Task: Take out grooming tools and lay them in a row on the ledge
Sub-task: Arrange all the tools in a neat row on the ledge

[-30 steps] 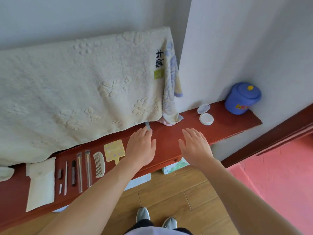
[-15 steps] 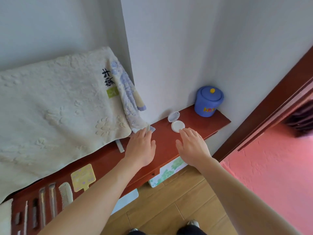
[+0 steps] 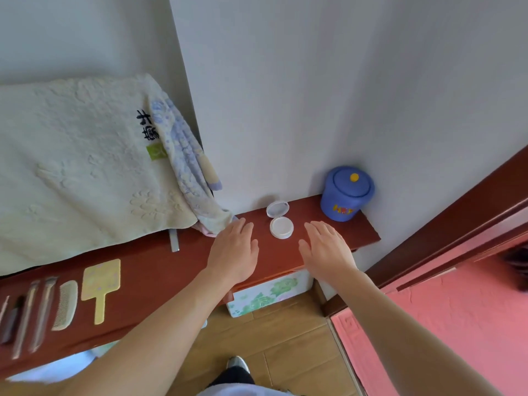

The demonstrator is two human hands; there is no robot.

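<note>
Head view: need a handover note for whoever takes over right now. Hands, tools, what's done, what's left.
Left hand: open, flat over the ledge, holding nothing.
Right hand: open, flat, holding nothing.
Open compact lies on the ledge between the two hands, untouched.
Done: hand mirror, comb, two brushes and some smaller tools lie side by side at the ledge's left end.
Left, probably: the compact and a slim metal tool at the towel's edge sit apart from the row.
</note>
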